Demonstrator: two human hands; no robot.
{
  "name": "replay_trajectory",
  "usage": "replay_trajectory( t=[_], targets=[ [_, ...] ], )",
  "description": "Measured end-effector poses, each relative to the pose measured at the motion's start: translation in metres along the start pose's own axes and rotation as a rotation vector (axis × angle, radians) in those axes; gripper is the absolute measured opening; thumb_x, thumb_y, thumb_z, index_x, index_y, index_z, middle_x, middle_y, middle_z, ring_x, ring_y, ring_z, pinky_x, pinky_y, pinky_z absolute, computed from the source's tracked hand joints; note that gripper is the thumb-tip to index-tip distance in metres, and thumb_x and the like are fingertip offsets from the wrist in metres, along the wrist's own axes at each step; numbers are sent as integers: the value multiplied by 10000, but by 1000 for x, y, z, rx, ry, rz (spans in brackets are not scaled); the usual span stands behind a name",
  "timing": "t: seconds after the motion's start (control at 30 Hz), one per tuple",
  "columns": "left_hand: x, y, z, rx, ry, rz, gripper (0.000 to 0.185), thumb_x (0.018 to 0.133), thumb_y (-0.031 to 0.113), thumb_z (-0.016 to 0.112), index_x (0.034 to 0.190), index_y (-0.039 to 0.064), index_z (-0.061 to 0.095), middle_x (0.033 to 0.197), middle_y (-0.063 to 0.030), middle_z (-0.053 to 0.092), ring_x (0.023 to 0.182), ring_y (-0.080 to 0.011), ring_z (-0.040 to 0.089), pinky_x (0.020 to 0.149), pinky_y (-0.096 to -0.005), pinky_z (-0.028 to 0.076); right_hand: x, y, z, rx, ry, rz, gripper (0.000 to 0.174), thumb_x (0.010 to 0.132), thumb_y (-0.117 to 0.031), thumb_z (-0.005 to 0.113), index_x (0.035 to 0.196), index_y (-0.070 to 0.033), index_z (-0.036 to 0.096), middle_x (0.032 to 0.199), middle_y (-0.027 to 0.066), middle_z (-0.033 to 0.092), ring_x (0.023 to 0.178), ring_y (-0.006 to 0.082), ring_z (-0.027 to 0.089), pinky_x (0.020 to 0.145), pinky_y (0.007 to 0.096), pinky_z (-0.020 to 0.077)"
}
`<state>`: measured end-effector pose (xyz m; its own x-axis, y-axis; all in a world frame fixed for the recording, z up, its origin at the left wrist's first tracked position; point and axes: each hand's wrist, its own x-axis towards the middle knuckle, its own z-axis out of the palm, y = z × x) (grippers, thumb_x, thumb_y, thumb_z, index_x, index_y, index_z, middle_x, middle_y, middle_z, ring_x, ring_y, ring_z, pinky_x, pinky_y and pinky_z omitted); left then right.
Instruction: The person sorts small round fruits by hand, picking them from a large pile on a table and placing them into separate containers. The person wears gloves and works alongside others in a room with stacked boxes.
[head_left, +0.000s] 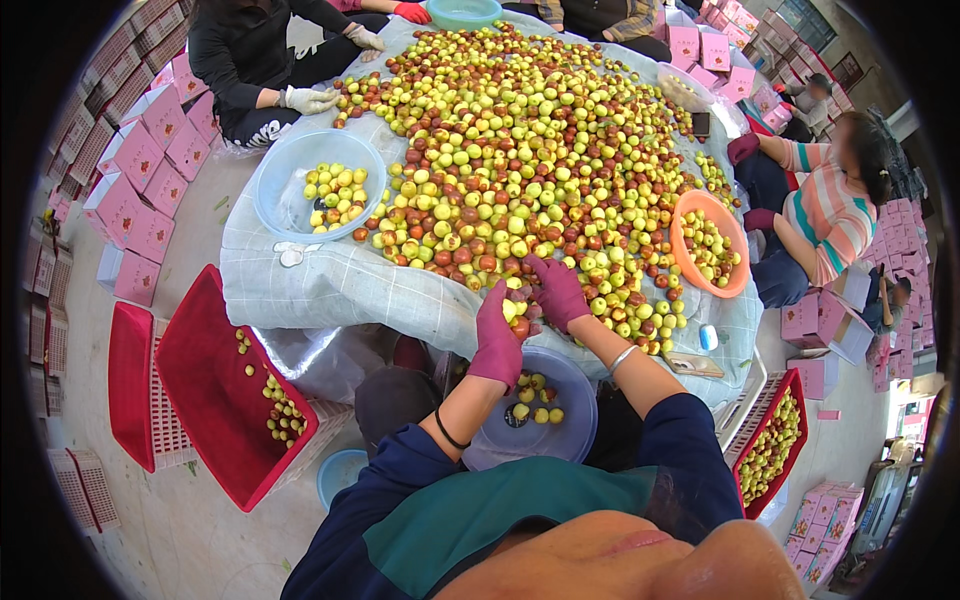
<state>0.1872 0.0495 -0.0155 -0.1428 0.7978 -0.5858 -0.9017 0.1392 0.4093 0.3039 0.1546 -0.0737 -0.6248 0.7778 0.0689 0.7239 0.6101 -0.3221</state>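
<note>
A broad heap of red and yellow-green jujubes (517, 150) covers the cloth-topped table (300, 281) before me. My left hand (499, 341), in a magenta glove, cups several jujubes (513, 309) at the near edge of the heap. Close beside it, my right hand (559, 294), gloved alike, has its fingers against the fruit; whether it grips any is hidden. Below my hands, a blue-violet plastic basin (577, 409) sits at my lap with several jujubes (541, 397) in the bottom.
On the table stand a light-blue basin (270, 180) and an orange basin (742, 247), both with jujubes, and a phone (694, 364). Red-lined crates (217, 390) flank me at left and right (796, 427). Gloved co-workers (825, 187) sit around; pink cartons (154, 116) are stacked beyond.
</note>
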Motion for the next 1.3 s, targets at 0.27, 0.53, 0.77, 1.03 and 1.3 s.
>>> replay_trajectory(
  t=[0.27,0.53,0.77,1.03,1.3],
  targets=[
    [-3,2,2,15,-7,1,308,861,416,523,762,130,467,992,-54,591,715,-188,578,526,-297,444,0,2,3,6,15,-11,483,739,-135,612,1198,-140,462,1010,142,549,914,323,536,774,422,430],
    [-1,0,0,8,-13,-6,311,870,411,511,769,120,473,1012,-64,584,703,-186,575,516,-299,444,0,4,4,10,20,-11,512,741,-136,608,1228,-142,452,1009,146,544,898,324,538,770,419,432],
    [-7,0,5,23,-99,-36,302,880,391,510,869,90,511,1075,-69,568,800,-197,599,521,-276,435,0,2,-2,-7,-51,6,533,739,-141,609,1247,-140,447,1005,142,545,911,315,541,772,414,433],
    [-10,1,5,167,-231,-41,293,888,389,508,868,97,520,1077,-77,569,790,-198,588,511,-243,411,3,2,-1,54,-31,-11,495,694,-167,642,1158,-113,476,1084,125,535,955,308,537,779,406,440],
    [-20,9,8,257,-213,-18,385,885,441,468,708,103,513,996,-124,598,696,-222,611,427,-243,400,0,9,7,20,109,-173,306,770,-135,553,1074,-137,525,1032,86,566,905,286,555,745,398,442]
  ],
)
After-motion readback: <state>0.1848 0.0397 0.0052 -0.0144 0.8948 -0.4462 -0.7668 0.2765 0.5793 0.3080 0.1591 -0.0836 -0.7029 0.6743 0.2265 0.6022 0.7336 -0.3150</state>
